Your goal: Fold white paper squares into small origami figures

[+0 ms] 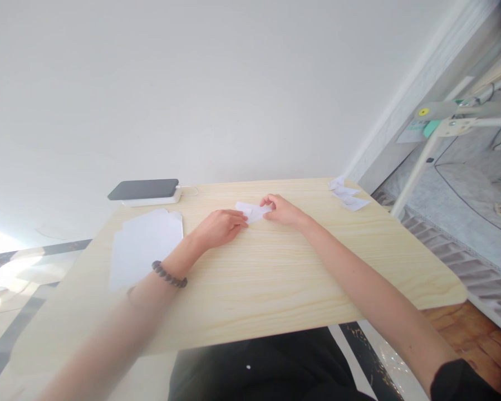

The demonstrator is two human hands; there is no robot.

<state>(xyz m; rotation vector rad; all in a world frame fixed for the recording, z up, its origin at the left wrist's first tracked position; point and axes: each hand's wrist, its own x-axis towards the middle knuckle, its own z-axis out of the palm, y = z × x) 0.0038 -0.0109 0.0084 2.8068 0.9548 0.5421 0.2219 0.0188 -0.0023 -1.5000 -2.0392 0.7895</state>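
A small folded piece of white paper [254, 212] lies near the middle of the table, between my two hands. My left hand [224, 227], with a dark bead bracelet on its wrist, has its fingers closed on the paper's left end. At the right end, my right hand [283, 210] pinches the paper between thumb and curled fingers. Part of the paper's edges is hidden under the fingertips.
White paper sheets [144, 245] lie beside my left forearm. Behind them a dark phone [144, 189] rests on a white box, with a cable at its right end. Several folded white papers [349, 195] lie at the table's [250, 295] back right. A white metal frame [420, 167] stands beyond.
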